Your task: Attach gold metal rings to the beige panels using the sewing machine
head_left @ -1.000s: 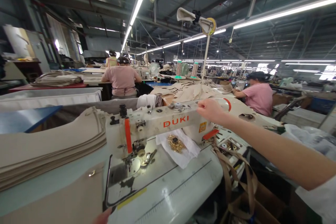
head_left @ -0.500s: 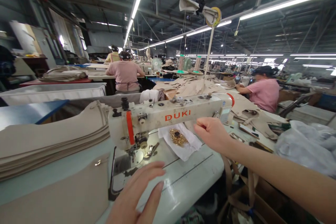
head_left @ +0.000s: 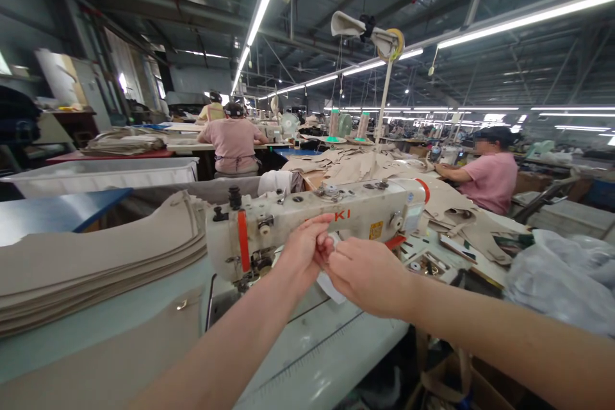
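Observation:
My left hand and my right hand meet in front of the arm of a white sewing machine. The left index finger points out while the other fingertips press together against the right hand. My right fingers are curled closed. What either hand holds, if anything, is hidden or too small to make out. Below them a white sheet lies on the machine bed, mostly covered by my hands. A beige panel with a small gold-coloured metal piece rests at the lower left.
A stack of beige panels lies left of the machine. At the right are a tray of small parts and a clear plastic bag. More cut pieces lie behind. One person sits right, another ahead.
My left hand has moved up and forward from the machine's front to meet my right hand. The right has moved slightly left and down. The gold-coloured pieces on the sheet are now hidden.

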`<state>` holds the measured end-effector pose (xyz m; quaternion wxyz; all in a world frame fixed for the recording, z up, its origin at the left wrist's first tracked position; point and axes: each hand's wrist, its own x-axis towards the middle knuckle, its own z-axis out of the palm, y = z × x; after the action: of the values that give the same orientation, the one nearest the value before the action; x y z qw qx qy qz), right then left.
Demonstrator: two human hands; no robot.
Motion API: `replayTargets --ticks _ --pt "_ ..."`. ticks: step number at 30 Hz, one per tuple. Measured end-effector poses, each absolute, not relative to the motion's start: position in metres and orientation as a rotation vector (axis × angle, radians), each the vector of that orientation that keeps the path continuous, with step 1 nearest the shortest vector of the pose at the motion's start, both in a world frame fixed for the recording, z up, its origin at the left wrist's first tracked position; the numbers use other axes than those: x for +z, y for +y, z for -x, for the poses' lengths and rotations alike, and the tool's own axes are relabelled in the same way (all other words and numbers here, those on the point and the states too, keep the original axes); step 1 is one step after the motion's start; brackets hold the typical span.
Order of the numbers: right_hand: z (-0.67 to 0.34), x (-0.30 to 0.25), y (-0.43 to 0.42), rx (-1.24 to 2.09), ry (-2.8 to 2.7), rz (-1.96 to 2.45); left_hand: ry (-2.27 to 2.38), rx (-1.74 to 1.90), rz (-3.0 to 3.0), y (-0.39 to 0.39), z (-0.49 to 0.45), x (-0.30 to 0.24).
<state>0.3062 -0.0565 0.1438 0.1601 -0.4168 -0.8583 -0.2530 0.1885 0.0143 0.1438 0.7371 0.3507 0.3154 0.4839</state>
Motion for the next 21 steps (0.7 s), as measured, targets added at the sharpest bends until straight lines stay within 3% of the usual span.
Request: replayTargets --ticks 4,8,12,21 --pt "-0.319 0.172 -0.042 -0.52 -2.244 0.851 0.69 1.073 -0.794 0.018 -0.182 0.136" --pt "-0.331 0.209 0.023 -0.131 -1.981 1.344 0.719 1.081 -0.842 0.016 -0.184 0.134" --pt "-0.328 0.221 0.079 0.106 -2.104 1.464 0.766 1.086 -0.888 0.014 -0.184 0.134" --pt "-0.336 0.215 0.08 0.117 -2.102 1.446 0.824 1.107 -0.973 0.017 -0.178 0.132"
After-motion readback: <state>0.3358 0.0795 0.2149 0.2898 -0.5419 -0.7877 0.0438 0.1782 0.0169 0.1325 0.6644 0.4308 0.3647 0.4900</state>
